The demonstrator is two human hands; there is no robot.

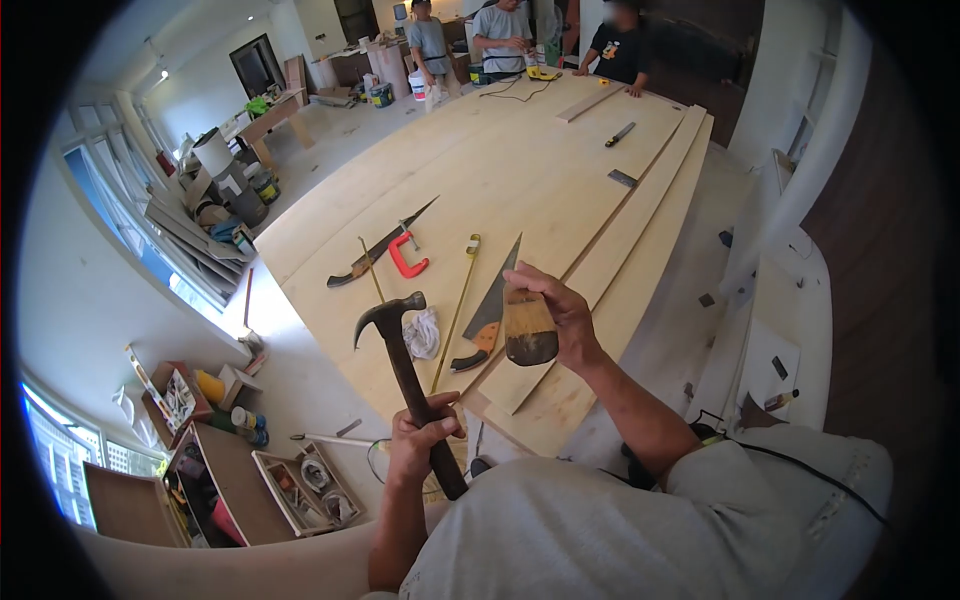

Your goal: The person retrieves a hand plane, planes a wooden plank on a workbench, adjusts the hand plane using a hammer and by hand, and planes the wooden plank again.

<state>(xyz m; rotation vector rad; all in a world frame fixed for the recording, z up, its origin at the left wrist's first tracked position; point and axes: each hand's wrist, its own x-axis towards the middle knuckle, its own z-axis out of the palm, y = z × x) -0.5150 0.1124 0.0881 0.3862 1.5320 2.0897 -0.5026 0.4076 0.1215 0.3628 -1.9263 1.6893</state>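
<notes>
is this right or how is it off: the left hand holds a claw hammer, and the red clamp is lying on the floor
One thing is off: the red clamp lies on the large wooden board, not on the floor, as the head view shows. The left hand does hold a claw hammer.

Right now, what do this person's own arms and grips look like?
The ungloved left grip and ungloved right grip show no rings or markings I can make out. The bare forearms emerge from a loose, light-grey cloth shirt; a thin black cable crosses its right side.
</notes>
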